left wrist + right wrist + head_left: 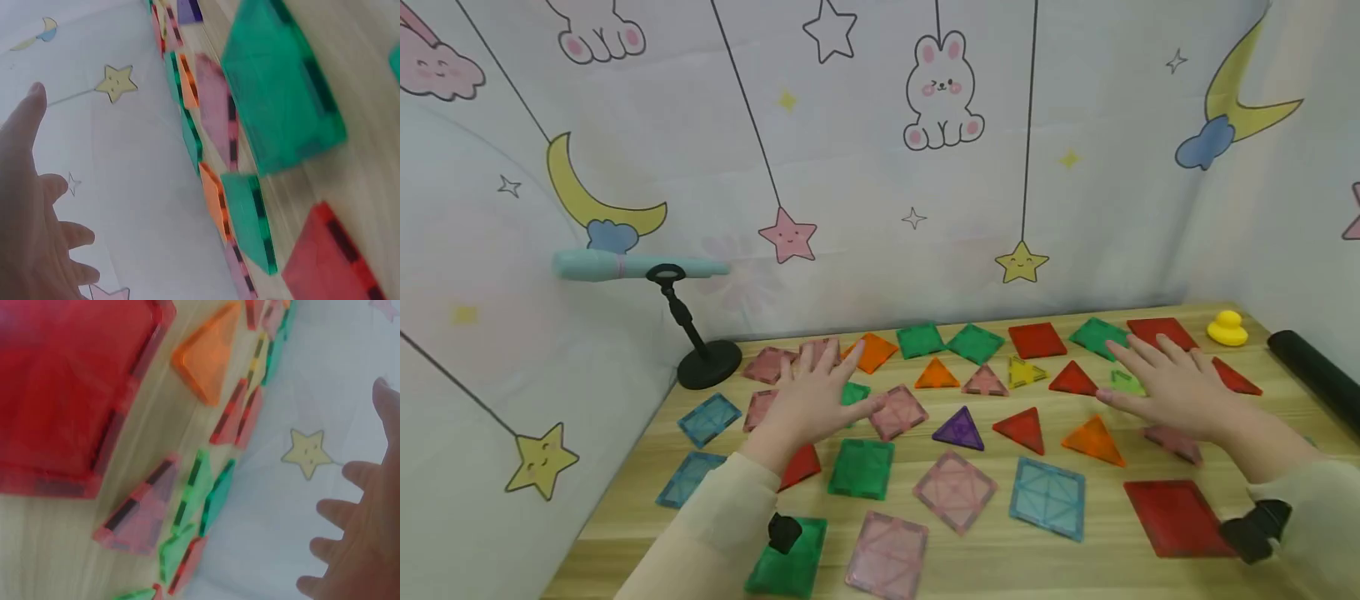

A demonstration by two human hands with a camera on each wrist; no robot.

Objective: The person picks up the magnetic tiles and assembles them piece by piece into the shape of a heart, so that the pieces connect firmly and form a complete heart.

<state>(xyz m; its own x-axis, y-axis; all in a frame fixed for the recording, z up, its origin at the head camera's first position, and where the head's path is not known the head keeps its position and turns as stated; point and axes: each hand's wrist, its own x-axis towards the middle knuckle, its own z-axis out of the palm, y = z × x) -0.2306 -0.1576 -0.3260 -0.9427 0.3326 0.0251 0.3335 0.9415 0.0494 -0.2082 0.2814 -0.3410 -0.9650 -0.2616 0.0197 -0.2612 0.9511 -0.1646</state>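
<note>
Magnetic tiles in several colours lie spread over a wooden table. My left hand (814,402), fingers spread, is over the left tiles, nearest a pink square tile (898,412) and a red tile (801,467). Fingers also apart, my right hand (1176,390) is over the right side, by a light green tile (1126,382) and an orange triangle tile (1093,439). Neither hand holds anything. In the left wrist view a green square tile (281,94) lies close to the camera; the right wrist view has a large red square tile (59,394) close by.
A black stand (700,358) with a light blue stick-like object (595,265) is at the back left. A yellow toy duck (1227,328) sits at the back right, near a black cylinder (1317,379). Behind the table hangs a patterned curtain (865,183).
</note>
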